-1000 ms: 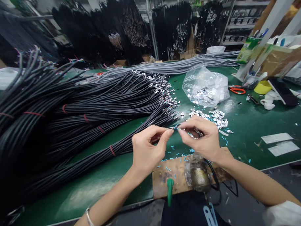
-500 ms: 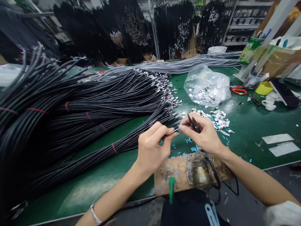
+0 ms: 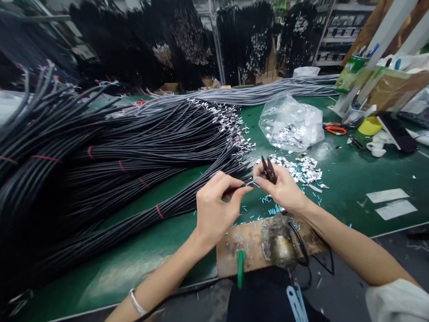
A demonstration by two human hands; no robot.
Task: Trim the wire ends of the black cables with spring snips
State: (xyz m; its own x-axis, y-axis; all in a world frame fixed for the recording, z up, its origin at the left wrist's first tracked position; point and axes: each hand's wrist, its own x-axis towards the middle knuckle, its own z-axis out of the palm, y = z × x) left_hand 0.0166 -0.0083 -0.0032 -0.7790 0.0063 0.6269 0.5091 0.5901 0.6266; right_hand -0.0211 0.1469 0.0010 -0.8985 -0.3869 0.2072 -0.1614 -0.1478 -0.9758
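Observation:
My left hand [image 3: 218,210] pinches a black cable near its stripped end, where thin light wires [image 3: 252,181] stick out. Facing it, my right hand [image 3: 284,184] has thumb and forefinger at those wire tips. Small dark snips [image 3: 269,170] lie in the right palm, blades pointing up and away. Behind the hands, a thick bundle of black cables [image 3: 158,149] spreads to the left, its stripped white ends [image 3: 236,129] gathered toward the middle of the table. Blue insulation scraps [image 3: 274,211] are scattered just below the right hand.
A brass-coloured device [image 3: 282,245] sits on a wooden board [image 3: 228,255] at the table's front edge. Foil scraps [image 3: 305,170] lie beside a clear plastic bag [image 3: 293,121]. Farther right are orange-handled scissors [image 3: 335,129], yellow tape [image 3: 370,125] and two white strips [image 3: 389,195]. Grey cables [image 3: 273,88] run behind.
My right thumb and forefinger have moved in closer on the wires, and the snips have turned more upright. Blue wire now shows between the hands. The whole view has shifted slightly.

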